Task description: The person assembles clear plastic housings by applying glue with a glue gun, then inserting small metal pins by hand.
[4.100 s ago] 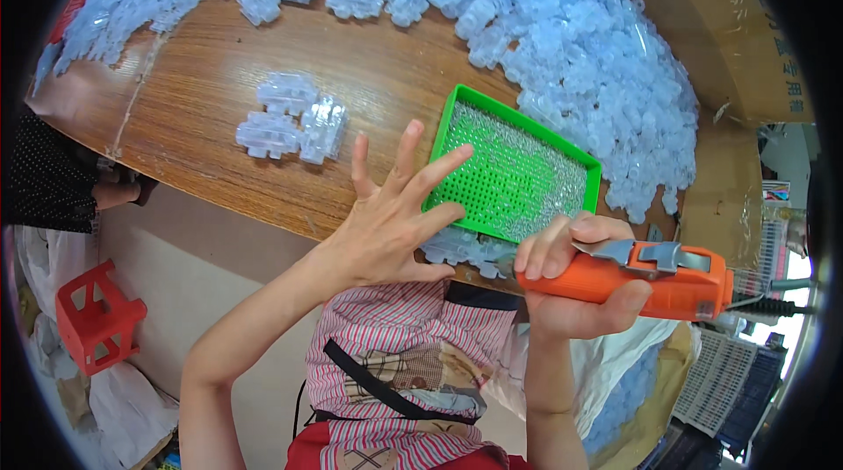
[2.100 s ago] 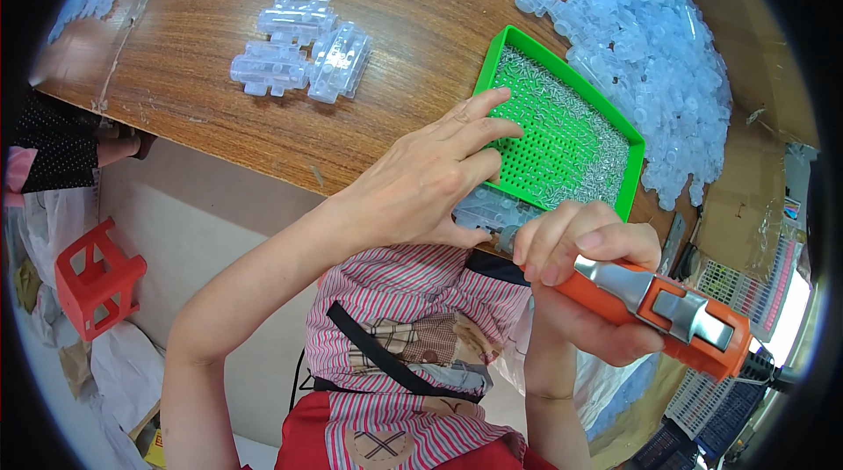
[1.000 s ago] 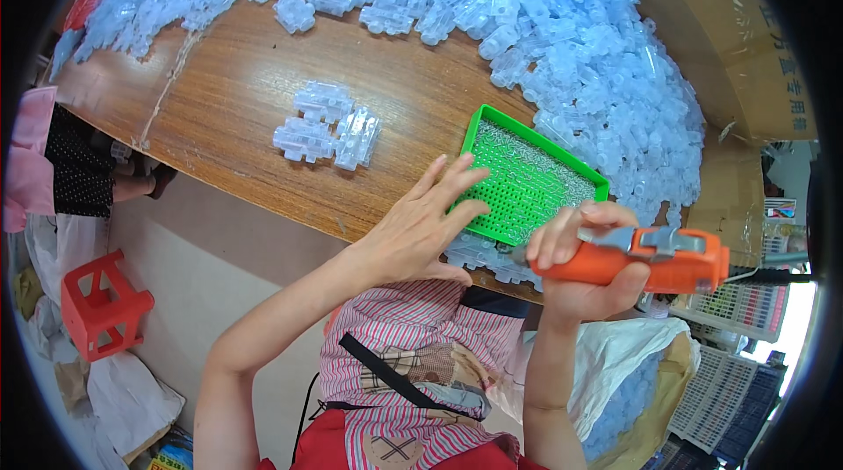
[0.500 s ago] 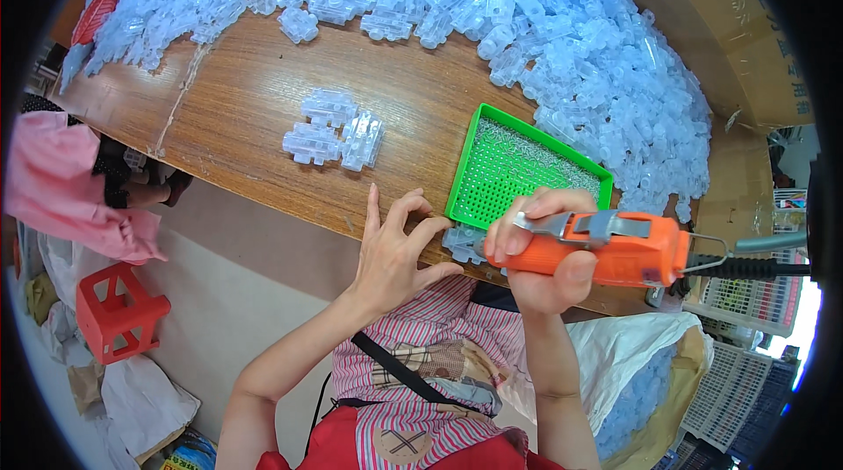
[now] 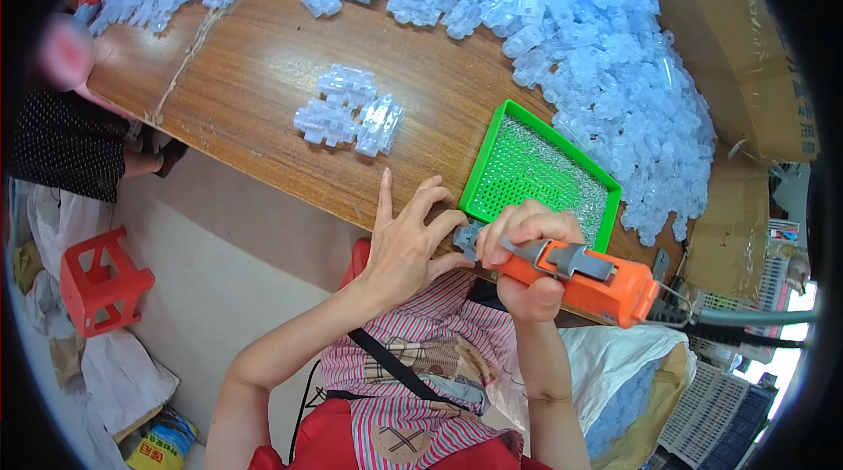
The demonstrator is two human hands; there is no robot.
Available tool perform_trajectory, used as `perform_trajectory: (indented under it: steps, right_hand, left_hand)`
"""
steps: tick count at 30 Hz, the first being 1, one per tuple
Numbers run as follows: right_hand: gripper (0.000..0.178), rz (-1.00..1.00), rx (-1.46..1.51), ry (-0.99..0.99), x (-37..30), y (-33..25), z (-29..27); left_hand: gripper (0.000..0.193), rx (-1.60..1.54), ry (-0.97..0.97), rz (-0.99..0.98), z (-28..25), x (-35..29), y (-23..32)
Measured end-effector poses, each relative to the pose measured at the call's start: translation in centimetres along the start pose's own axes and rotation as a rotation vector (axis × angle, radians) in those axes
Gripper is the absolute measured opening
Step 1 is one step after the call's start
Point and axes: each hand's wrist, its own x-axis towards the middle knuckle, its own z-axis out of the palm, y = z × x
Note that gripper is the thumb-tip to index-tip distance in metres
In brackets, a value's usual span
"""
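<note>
My right hand (image 5: 531,255) is wrapped round an orange electric screwdriver (image 5: 619,292), which lies almost level with its cord running off to the right. Its tip points left, toward a clear plastic part (image 5: 468,239) at the table's near edge; the fingers hide whether the two touch. Thumb and index finger of my left hand (image 5: 404,242) grip that part from the left, the other fingers spread. Just beyond it is a green perforated tray (image 5: 482,158) holding many small metal screws (image 5: 566,173).
Three clear plastic pieces (image 5: 351,112) lie grouped on the brown table (image 5: 255,101). A large heap of similar parts (image 5: 606,92) covers its far and right sides, by a cardboard sheet (image 5: 729,233). A red stool (image 5: 107,281) and another person's dotted garment (image 5: 66,141) are at left.
The screwdriver's rear end has swung lower and nearer to me, and my right hand has shifted slightly with it. My left hand stays at the part. The whole view has shifted a little.
</note>
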Motion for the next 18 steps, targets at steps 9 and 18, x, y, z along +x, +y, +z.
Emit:
perform_trajectory:
  steps: [9, 18]
  right_hand:
    - [0.064, 0.04, -0.009, -0.004, 0.1, -0.8, 0.3]
    - [0.068, 0.085, 0.071, 0.104, 1.1, -0.4, -0.3]
  left_hand:
    - [0.045, -0.01, 0.02, 0.017, 0.4, 0.2, -0.1]
    - [0.047, 0.042, 0.023, 0.059, 0.2, 0.0, 0.2]
